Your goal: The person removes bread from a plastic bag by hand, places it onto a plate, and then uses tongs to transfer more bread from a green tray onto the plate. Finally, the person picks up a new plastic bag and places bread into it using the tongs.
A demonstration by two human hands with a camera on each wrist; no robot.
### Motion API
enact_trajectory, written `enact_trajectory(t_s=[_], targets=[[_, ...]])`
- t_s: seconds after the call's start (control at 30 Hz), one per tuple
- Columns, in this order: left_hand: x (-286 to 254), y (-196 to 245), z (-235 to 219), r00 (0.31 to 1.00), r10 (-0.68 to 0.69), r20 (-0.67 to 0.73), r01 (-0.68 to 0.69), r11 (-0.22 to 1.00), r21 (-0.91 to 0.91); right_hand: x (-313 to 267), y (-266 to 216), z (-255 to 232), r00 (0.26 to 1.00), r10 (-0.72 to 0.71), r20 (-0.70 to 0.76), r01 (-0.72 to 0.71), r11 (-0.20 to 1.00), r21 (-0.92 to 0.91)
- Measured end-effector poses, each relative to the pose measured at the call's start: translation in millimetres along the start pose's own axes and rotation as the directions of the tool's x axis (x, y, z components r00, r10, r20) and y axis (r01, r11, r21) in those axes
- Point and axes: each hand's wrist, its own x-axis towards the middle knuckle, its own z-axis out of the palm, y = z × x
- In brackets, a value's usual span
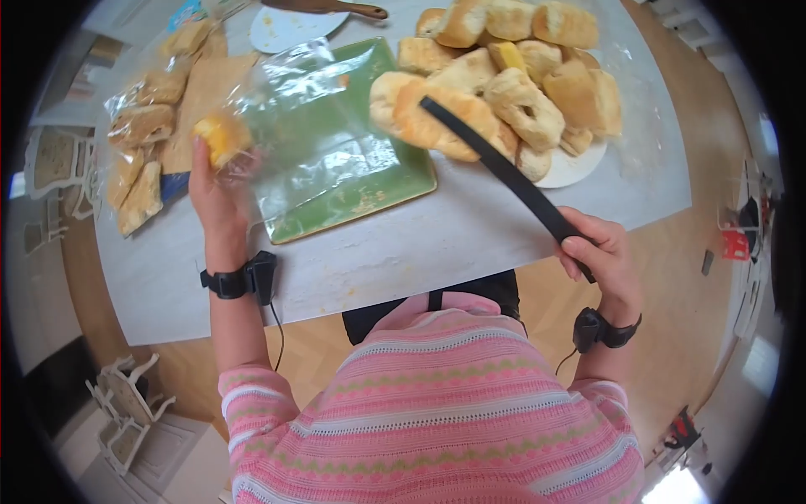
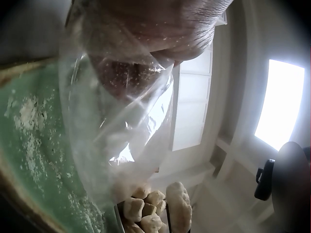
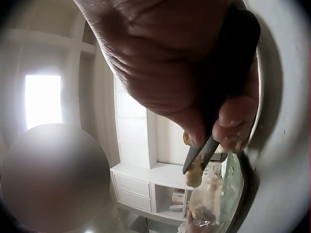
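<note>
My left hand holds a clear plastic bag with a yellowish piece of bread at the fingers. The bag spreads rightward over a green rectangular tray dusted with crumbs. In the left wrist view, the film drapes over the fingers. My right hand grips black tongs by the handle end. Their tips reach an oblong bread roll at the front of a heap. The right wrist view shows bread between the tong arms.
Several bread pieces are heaped on a white plate at the right. Bagged breads lie at the left beside a wooden board. A white plate with a brown wooden utensil stands behind the tray.
</note>
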Motion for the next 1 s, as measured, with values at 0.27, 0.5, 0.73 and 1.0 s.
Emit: enact_trajectory(t_s=[0.27, 0.5, 0.73, 1.0], targets=[[3.6, -2.0, 6.9, 0.988, 0.016, -0.154, -0.013, 1.0, 0.018, -76.2, 16.2, -49.9, 0.924, -0.073, -0.375, 0.068, 0.997, -0.027], [1.6, -4.9, 22.8, 0.99, 0.03, -0.139, -0.03, 1.0, -0.002, -83.2, 22.4, -58.3, 0.924, -0.042, -0.381, 0.034, 0.999, -0.029], [-4.6, -3.2, 22.7, 0.981, 0.023, -0.192, -0.023, 1.0, -0.002, -69.8, 22.6, -56.7, 0.934, -0.073, -0.35, 0.066, 0.997, -0.031], [-1.5, -5.3, 14.2, 0.99, 0.001, -0.144, -0.003, 1.0, -0.015, -42.6, -18.0, -69.1, 0.912, -0.209, -0.354, 0.121, 0.959, -0.255]])
